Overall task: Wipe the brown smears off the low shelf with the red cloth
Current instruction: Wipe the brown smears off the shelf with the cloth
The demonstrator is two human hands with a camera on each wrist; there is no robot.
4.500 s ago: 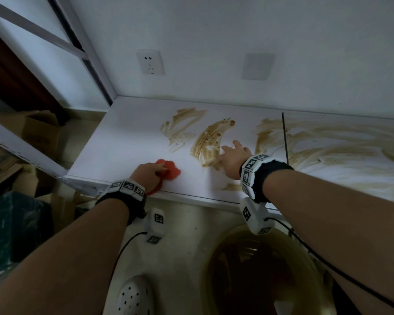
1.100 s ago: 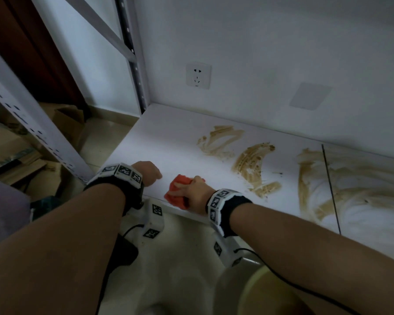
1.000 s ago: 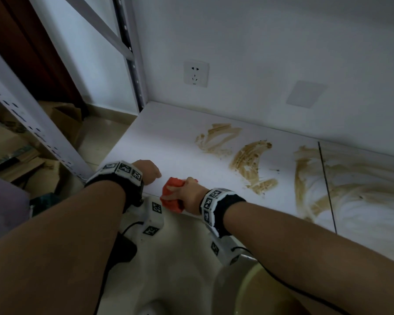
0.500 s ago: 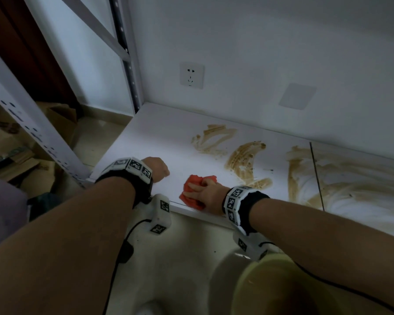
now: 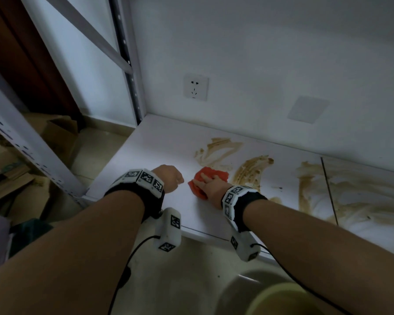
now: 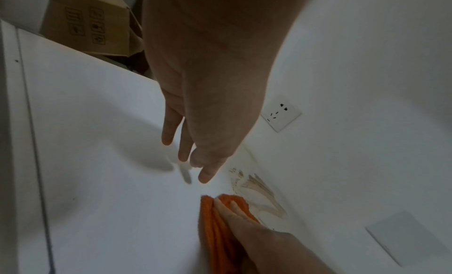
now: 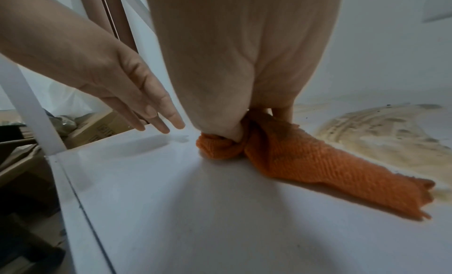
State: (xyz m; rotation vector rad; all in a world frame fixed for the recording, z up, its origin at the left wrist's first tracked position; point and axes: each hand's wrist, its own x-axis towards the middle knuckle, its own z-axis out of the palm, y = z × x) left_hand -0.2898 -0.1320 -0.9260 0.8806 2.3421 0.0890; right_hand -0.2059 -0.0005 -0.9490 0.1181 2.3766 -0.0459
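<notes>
The white low shelf [image 5: 146, 155] carries brown smears [image 5: 216, 151], [image 5: 253, 171] in its middle and wider ones [image 5: 362, 201] to the right. My right hand [image 5: 208, 184] grips the bunched red cloth [image 5: 214, 175] flat on the shelf, just left of the nearest smear. In the right wrist view the thumb digs into the red cloth [image 7: 293, 156], whose tail trails toward a smear [image 7: 386, 135]. My left hand [image 5: 171, 178] holds nothing and hovers just left of the cloth. Its fingers [image 6: 168, 135] are straight above the bare shelf, next to the cloth [image 6: 212, 220].
A wall socket [image 5: 195, 87] and a blank cover plate [image 5: 307, 109] sit on the wall behind. A perforated metal upright [image 5: 132, 76] stands at the shelf's back left corner. Cardboard boxes [image 5: 57, 133] lie on the floor to the left. A yellowish basin [image 5: 293, 301] stands below the shelf's front edge.
The cloth passed from my left hand to my right. Over the last second my right hand slid it from the front edge inward toward the smears; the left hand stayed beside it.
</notes>
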